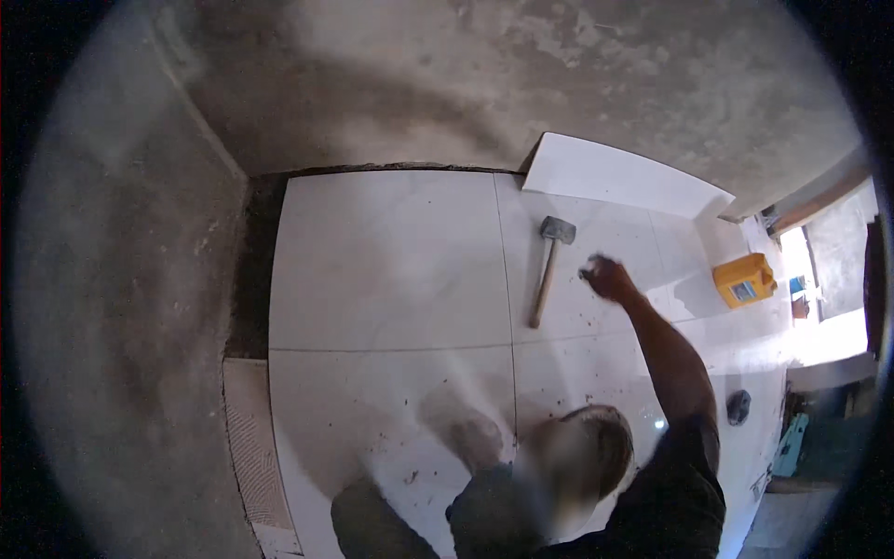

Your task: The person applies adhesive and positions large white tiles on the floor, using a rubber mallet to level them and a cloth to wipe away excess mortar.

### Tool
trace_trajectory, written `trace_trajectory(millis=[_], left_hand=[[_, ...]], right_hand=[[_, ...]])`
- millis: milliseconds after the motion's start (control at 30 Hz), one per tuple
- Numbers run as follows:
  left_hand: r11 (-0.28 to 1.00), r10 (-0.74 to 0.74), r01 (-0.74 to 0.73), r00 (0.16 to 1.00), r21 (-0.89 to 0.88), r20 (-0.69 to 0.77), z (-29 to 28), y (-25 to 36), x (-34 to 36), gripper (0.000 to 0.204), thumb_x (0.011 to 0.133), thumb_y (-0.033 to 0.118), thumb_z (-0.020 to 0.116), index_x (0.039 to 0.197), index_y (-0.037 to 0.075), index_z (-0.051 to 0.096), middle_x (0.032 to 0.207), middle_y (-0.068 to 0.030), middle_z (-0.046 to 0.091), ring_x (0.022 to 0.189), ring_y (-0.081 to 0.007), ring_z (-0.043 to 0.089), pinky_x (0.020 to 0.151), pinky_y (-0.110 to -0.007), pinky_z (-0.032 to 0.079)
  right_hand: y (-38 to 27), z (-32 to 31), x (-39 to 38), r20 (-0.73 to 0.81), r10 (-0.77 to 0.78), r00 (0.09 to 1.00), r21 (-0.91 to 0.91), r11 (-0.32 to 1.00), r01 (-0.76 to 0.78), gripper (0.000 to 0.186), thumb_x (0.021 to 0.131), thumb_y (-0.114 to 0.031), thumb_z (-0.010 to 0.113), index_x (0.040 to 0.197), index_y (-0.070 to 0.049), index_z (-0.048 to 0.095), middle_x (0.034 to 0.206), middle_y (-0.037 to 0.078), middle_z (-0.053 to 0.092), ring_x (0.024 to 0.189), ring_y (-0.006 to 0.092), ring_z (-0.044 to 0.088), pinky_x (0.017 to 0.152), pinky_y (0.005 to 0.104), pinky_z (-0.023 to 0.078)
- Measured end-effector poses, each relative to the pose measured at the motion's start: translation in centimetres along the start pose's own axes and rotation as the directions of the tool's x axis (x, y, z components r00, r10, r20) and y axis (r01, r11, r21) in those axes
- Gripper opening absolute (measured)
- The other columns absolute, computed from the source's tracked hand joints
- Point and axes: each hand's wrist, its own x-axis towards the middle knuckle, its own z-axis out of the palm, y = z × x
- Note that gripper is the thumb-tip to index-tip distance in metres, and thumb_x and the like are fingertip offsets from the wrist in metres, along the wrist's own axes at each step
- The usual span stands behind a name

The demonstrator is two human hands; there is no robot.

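Note:
My right hand (610,279) reaches out over the white floor tiles (391,261), its fingers closed. A small dark thing shows at the fingertips, too small to name. Just left of that hand lies a mallet (547,279) with a dark grey head and a pale wooden handle pointing toward me. My left hand is out of view. Nearer to me stands a round, brown-rimmed container (615,445), partly smeared by blur. Beside it, what looks like a bare foot (477,440) rests on the tiles.
A white tile piece (619,177) leans on the far wall. To the right are a yellow jerrycan (744,280) and a dark lump (738,407). Ridged mortar or adhesive (253,452) borders the tiles at left, beside a concrete wall (130,307). Dark crumbs dot the tiles.

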Motion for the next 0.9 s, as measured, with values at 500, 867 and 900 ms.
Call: trace_trajectory(millis=[500,867,900], left_hand=[[0.973,0.214,-0.225,0.965,0.058,0.152,-2.4,14.0,-11.6,0.049,0.093,0.044,0.049,0.124,0.007,0.051,0.111,-0.0091,0.062,0.096,-0.0207,0.059,0.082,-0.039,0.045],[0.421,0.380,-0.561,0.823,0.713,0.423,-2.1,10.8,-4.9,0.037,0.098,0.034,0.041,0.118,0.007,0.057,0.127,-0.0152,0.053,0.110,-0.0299,0.056,0.095,-0.039,0.045],[0.407,0.355,-0.528,0.843,0.745,0.404,-1.1,12.4,-4.5,0.039,0.098,0.035,0.042,0.119,0.007,0.057,0.127,-0.0148,0.054,0.107,-0.0296,0.058,0.093,-0.039,0.047]], right_hand=[[8.2,0.6,29.6,-0.506,-0.030,0.862,-0.385,0.902,-0.194,0.055,0.072,-0.018,0.066,0.123,-0.021,0.047,0.112,0.014,0.053,0.106,0.0370,0.050,0.081,0.0555,0.046],[11.9,-1.4,35.4,-0.588,-0.303,0.750,-0.338,0.934,0.112,0.067,0.079,-0.020,0.067,0.138,-0.010,0.035,0.138,0.016,0.043,0.119,0.0379,0.047,0.098,0.0465,0.040],[15.6,-1.1,37.1,-0.605,-0.319,0.729,-0.379,0.921,0.089,0.067,0.079,-0.019,0.067,0.137,-0.011,0.035,0.138,0.015,0.043,0.118,0.0379,0.047,0.098,0.0461,0.040]])
